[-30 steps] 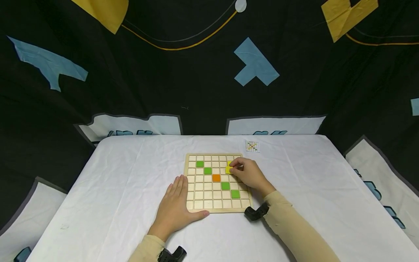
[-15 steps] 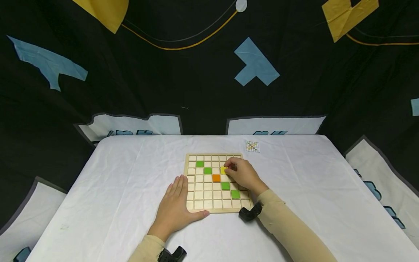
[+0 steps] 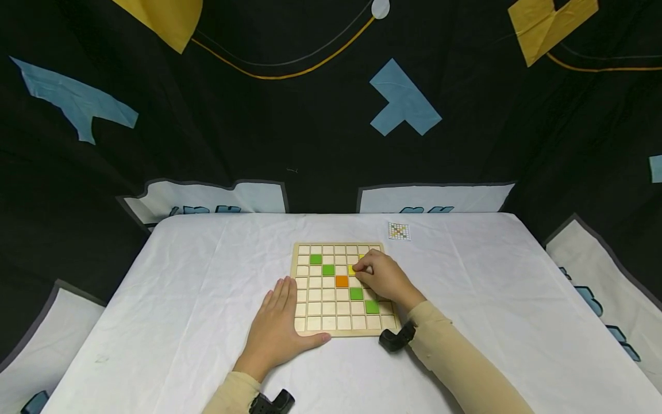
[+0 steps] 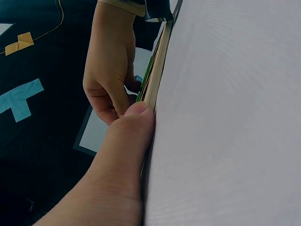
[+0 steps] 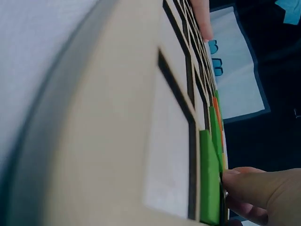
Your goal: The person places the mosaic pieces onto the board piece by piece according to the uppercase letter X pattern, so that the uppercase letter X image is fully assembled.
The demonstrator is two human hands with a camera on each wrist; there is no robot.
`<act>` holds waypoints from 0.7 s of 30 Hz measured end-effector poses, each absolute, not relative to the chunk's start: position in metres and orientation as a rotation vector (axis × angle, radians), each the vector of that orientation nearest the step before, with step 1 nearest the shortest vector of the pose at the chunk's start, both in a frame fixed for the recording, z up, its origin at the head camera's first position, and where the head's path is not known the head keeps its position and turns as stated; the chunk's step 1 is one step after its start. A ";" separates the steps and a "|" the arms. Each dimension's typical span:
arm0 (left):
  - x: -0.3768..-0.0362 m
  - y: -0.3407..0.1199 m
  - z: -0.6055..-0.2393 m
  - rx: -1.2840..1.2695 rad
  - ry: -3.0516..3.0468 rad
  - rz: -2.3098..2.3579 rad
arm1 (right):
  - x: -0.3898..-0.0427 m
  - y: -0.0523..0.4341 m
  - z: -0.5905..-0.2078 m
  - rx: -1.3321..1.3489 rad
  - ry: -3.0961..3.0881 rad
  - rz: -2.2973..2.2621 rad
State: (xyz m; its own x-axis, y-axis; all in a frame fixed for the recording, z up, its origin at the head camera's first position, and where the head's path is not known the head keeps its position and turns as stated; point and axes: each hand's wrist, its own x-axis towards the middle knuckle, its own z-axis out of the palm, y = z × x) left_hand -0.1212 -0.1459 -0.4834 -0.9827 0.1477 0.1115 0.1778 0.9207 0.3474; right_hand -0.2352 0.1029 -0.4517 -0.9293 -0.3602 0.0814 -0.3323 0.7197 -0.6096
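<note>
A square wooden grid board (image 3: 305,330) lies on the white table. Several green tiles (image 3: 328,269) run diagonally across it, with an orange tile (image 3: 341,281) at the middle. My right hand (image 3: 380,276) rests over the board's upper right part, its fingertips curled onto a yellow tile (image 3: 352,269) just right of the orange one. Another yellow tile (image 3: 361,256) peeks out behind the fingers. My left hand (image 3: 276,322) lies flat on the cloth at the board's near left corner, thumb along the front edge. In the left wrist view that thumb (image 4: 131,141) presses against the board edge (image 4: 157,70).
A small printed pattern card (image 3: 399,231) lies on the white tablecloth (image 3: 491,299) beyond the board's far right corner. A black backdrop with blue and yellow shapes hangs behind the table. Wrist cameras (image 3: 395,338) sit on both beige sleeves.
My right hand has shifted the yellow tile leftward by about one square, toward the orange tile, then stayed there. The left hand has not moved.
</note>
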 end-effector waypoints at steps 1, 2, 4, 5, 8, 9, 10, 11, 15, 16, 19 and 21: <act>-0.121 -0.146 -0.483 -0.254 -2.997 -0.554 | -0.235 0.103 -0.451 -0.583 2.866 -1.002; -0.121 -0.146 -0.483 -0.254 -2.995 -0.556 | -0.234 0.104 -0.450 -0.583 2.859 -0.997; -0.121 -0.146 -0.483 -0.253 -2.994 -0.559 | -0.232 0.105 -0.448 -0.578 2.855 -0.994; -0.121 -0.146 -0.483 -0.253 -2.995 -0.561 | -0.231 0.107 -0.447 -0.566 2.849 -1.000; -0.121 -0.145 -0.483 -0.252 -2.995 -0.562 | -0.228 0.114 -0.443 -0.535 2.846 -1.005; -0.120 -0.145 -0.483 -0.251 -2.996 -0.562 | -0.227 0.117 -0.442 -0.527 2.847 -1.008; -0.121 -0.145 -0.483 -0.251 -2.996 -0.563 | -0.226 0.120 -0.440 -0.516 2.846 -1.007; -0.121 -0.145 -0.483 -0.251 -2.993 -0.563 | -0.224 0.124 -0.439 -0.507 2.846 -1.004; -0.121 -0.145 -0.484 -0.253 -2.988 -0.560 | -0.220 0.140 -0.434 -0.489 2.861 -0.975; -0.121 -0.145 -0.485 -0.253 -2.986 -0.559 | -0.219 0.144 -0.433 -0.483 2.865 -0.968; -0.121 -0.145 -0.485 -0.256 -2.984 -0.554 | -0.215 0.158 -0.432 -0.464 2.866 -0.940; -0.121 -0.145 -0.485 -0.257 -2.980 -0.554 | -0.213 0.168 -0.433 -0.444 2.866 -0.907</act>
State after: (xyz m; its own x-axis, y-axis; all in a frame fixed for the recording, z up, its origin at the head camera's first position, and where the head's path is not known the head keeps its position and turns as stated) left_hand -0.1214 -0.1453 -0.4853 -0.9808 0.1470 0.1281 0.1833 0.9195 0.3477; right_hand -0.2128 0.1679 -0.4325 -0.9521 -0.3058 -0.0097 -0.2446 0.7798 -0.5763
